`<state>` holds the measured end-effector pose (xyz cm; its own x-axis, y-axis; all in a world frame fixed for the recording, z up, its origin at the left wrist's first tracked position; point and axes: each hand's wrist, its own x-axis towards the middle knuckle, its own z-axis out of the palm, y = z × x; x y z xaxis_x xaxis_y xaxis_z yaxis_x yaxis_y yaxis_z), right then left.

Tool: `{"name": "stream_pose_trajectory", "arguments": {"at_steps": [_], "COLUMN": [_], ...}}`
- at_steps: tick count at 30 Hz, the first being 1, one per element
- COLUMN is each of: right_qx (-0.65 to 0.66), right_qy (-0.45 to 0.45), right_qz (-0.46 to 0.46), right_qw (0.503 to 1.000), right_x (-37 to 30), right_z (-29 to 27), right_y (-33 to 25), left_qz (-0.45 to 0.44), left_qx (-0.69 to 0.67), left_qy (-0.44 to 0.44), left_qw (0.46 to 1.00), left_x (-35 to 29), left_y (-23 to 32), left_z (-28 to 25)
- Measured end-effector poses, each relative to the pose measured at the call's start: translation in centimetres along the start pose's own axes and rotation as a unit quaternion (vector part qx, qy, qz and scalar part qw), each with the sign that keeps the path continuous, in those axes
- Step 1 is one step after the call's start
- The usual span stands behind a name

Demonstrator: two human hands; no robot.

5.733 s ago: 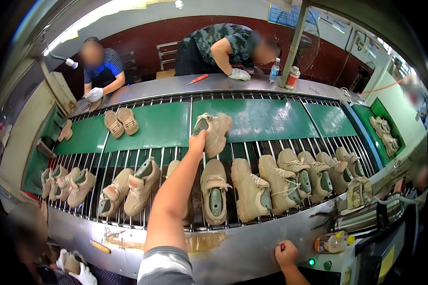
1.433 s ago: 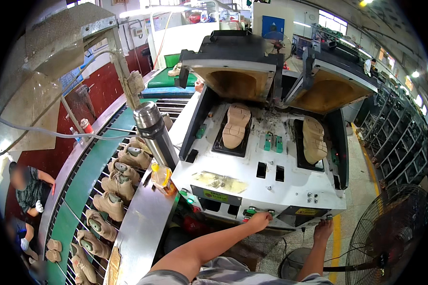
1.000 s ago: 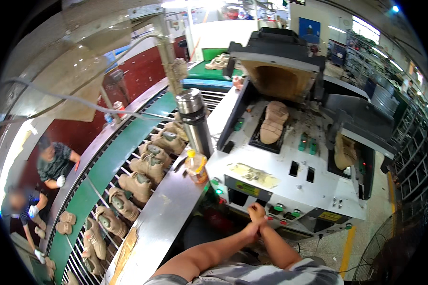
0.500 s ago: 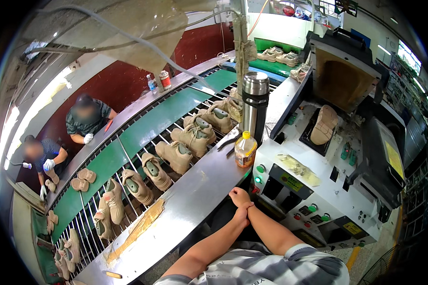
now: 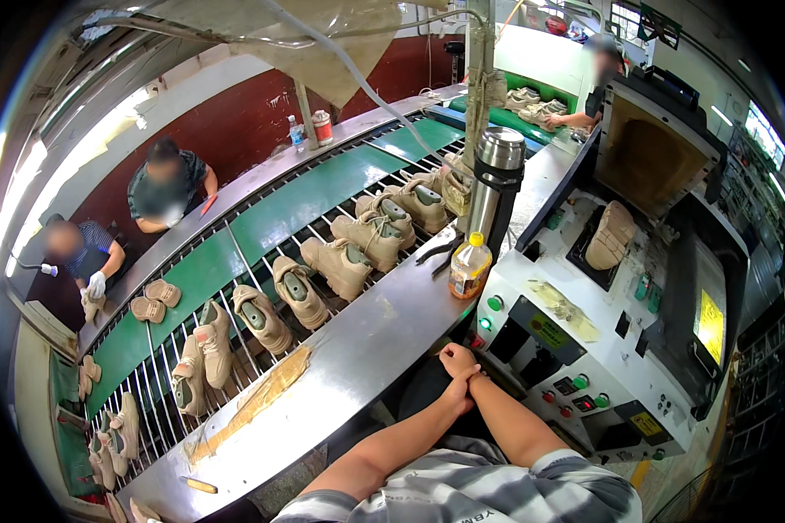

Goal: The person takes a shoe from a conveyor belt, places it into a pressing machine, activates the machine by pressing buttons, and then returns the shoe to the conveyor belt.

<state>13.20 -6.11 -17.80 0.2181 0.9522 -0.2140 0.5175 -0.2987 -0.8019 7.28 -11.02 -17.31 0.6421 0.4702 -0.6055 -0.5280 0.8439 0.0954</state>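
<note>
The left hand (image 5: 459,394) wraps the right wrist (image 5: 482,381) while the right hand (image 5: 456,358) is curled on itself, just beside the press (image 5: 597,301), and a careless swing could tip the bottle (image 5: 470,268) near the worktop's (image 5: 358,357) edge or bump a green button (image 5: 495,302).

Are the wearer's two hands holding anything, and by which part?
No object shows in them; the left hand seems to clasp the right wrist, just behind the right hand.

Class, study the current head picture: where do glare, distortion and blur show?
Head view: glare whitens patches of the near metal ledge; fisheye curvature bows the green belt; co-workers' heads are blurred out; the left hand looks fairly sharp.
</note>
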Motion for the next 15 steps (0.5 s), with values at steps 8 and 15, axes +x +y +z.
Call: {"name": "stream_pose_trajectory", "arguments": {"at_steps": [8, 15], "right_qx": [0.08, 0.172], "right_qy": [0.126, 0.187], "right_qz": [0.001, 0.003], "right_qw": [0.989, 0.967], "right_x": [0.5, 0.8], "right_z": [0.8, 0.8], "right_y": [0.3, 1.5], "left_qz": [-0.029, -0.032], "left_qx": [0.128, 0.137], "left_qy": [0.012, 0.015], "left_qw": [0.991, 0.99], "left_x": [0.2, 1.3], "left_y": [0.6, 0.3], "left_z": [-0.2, -0.8]}}
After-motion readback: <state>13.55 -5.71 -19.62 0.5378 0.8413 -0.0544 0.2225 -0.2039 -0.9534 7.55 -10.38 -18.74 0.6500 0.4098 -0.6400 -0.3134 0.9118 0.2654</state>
